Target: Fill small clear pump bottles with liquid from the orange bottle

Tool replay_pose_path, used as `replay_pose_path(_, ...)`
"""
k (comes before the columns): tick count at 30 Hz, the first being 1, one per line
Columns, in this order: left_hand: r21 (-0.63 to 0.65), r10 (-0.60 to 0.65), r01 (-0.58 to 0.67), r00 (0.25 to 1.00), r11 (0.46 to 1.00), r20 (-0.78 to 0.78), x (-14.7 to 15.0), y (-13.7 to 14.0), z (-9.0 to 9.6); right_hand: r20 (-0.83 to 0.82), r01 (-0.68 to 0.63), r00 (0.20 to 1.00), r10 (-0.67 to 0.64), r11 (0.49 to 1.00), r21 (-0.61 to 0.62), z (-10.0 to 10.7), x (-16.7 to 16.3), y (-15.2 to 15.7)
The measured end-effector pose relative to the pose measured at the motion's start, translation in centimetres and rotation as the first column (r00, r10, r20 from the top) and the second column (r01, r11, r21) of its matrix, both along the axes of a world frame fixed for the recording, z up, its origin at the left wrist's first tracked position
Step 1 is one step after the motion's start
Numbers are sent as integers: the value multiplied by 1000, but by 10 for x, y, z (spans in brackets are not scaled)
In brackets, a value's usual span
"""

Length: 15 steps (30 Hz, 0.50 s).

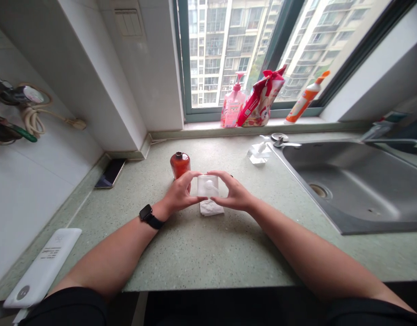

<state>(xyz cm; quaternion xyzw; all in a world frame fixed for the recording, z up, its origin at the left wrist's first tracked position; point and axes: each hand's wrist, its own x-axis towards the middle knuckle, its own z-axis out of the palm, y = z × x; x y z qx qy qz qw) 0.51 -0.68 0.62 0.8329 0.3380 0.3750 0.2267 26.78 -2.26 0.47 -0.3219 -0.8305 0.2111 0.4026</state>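
Note:
Between both hands is a clear, square-shouldered pump bottle, seen from above with a whitish pump head on it. My left hand grips its left side, fingers along the far edge and thumb along the near one. My right hand holds the right side in the same way. A folded white tissue lies on the counter just on the near side of the bottle. Behind my left hand stands an amber bottle with its neck uncapped. My fingers hide part of the clear bottle's sides.
Another clear pump bottle stands near the steel sink. A phone lies by the left wall, and a white power bank is at the near left. A pink pump bottle, red pouch and orange-white bottle line the windowsill.

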Motion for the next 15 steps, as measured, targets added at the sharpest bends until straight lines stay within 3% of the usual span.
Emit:
replay_pose_path(5, 69, 25, -23, 999, 997, -28, 0, -2, 0, -98, -34, 995, 36, 999, 21, -1, -10, 1)
replay_pose_path(15, 135, 87, -75, 992, 988, -88, -1, 0, -2, -245, 164, 957, -154, 986, 20, -6, -31, 6)
